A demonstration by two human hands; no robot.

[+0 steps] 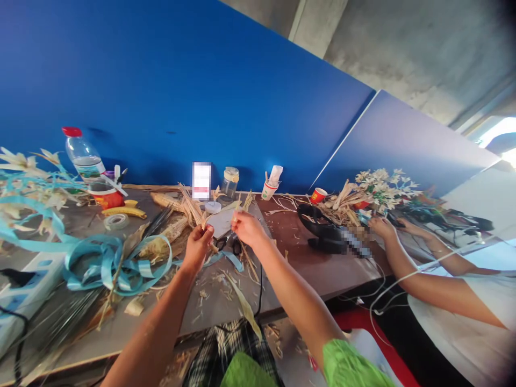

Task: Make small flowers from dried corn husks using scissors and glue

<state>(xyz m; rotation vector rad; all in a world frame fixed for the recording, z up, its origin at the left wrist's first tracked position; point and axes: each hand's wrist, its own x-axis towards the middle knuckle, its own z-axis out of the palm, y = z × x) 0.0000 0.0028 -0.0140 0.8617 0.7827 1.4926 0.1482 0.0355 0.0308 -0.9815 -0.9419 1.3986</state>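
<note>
My left hand (199, 245) is raised over the table in a pinch, with a small pale piece of corn husk (204, 220) at its fingertips. To its right, my right hand (248, 228) is closed in a pinch too; whatever its fingers hold is too small to make out. Dry corn husks (188, 207) lie just behind my left hand. Below and between the hands rests a pair of scissors with dark handles (236, 246), partly covered. A white card or sheet (221, 221) lies behind them.
Light blue ribbon (99, 263) is heaped on the left, near a power strip (38, 290), tape roll (115, 221) and bottle (83, 156). A lit phone (202, 181) and a jar (230, 183) stand at the back. Rightward, a co-worker's hands (385, 227) are near husk flowers (385, 188).
</note>
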